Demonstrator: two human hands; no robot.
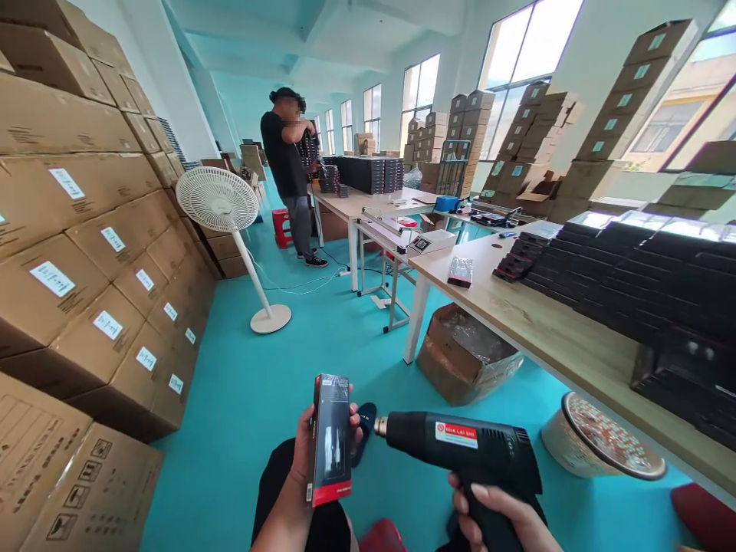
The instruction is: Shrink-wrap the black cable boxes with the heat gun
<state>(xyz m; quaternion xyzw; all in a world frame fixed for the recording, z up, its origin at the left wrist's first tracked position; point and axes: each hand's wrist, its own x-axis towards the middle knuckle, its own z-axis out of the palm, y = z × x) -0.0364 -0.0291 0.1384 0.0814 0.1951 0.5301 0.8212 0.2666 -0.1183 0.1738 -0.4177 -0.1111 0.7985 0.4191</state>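
A slim black-and-red retail box (333, 437) in glossy clear film stands tilted in my left hand (303, 445), its fingers wrapped round both sides. My right hand (500, 514) grips the handle of a black heat gun (460, 441) with a red and white label. The gun's metal nozzle points left at the box, a short gap away from it. Whether the gun is running cannot be seen. On the table to the right lies a single film-covered box (461, 271), near long stacks of similar black boxes (638, 276).
Cartons (103, 245) are piled along the left beside a white fan (218, 201). A wooden-topped table (534, 322) runs along my right, with an open carton (454, 353) of clear film and a round bin (598, 445) below. Another person (287, 169) stands at the farther table.
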